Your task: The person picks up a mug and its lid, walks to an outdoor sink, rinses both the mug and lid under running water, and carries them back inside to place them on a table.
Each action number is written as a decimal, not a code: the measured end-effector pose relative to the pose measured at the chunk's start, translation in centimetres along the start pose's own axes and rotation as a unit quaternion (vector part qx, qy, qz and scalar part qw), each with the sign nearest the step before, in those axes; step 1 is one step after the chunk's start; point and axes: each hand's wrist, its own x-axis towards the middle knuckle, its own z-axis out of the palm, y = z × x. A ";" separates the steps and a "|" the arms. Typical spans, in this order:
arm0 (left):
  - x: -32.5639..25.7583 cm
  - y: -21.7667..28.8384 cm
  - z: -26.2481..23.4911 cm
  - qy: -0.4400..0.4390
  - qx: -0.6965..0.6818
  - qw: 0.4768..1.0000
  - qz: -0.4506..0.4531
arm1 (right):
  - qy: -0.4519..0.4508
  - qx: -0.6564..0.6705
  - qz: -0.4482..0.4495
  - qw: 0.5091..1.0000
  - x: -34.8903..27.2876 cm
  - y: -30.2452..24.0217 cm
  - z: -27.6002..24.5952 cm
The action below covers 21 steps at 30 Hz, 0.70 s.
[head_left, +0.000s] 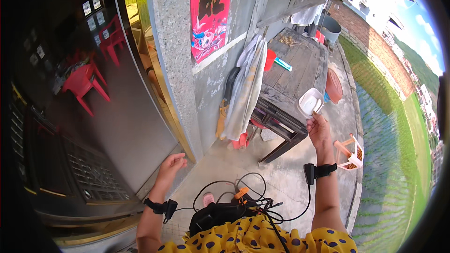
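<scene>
One white container [310,101] near table edge [287,107]

Ahead of you, a red banner [198,21] on the grey wall [211,98] carries large black brush-style characters, the upper one cut off by the top edge of your view. On the worktop [293,82], the slim white-and-teal pack [283,64] shows markings too small for you to read.

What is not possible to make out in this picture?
In the head view:
Dish in the right hand: its underside, turned away from the camera.
Wall behind the cloth: covered by it.
Shirt: cut off by the lower edge.
Clutter indoors: too small and dark to name.
</scene>
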 end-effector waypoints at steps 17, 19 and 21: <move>5.1 -1.7 9.0 0.218 -0.051 0.975 0.002 | -0.007 0.013 0.012 1.000 35.9 0.7 2.4; 4.9 -2.0 10.1 0.233 -0.048 0.971 -0.004 | -0.005 0.005 0.026 1.000 38.7 1.6 3.0; 4.6 -2.2 11.0 0.244 -0.042 0.969 -0.006 | -0.003 -0.003 0.038 0.999 40.7 2.4 3.6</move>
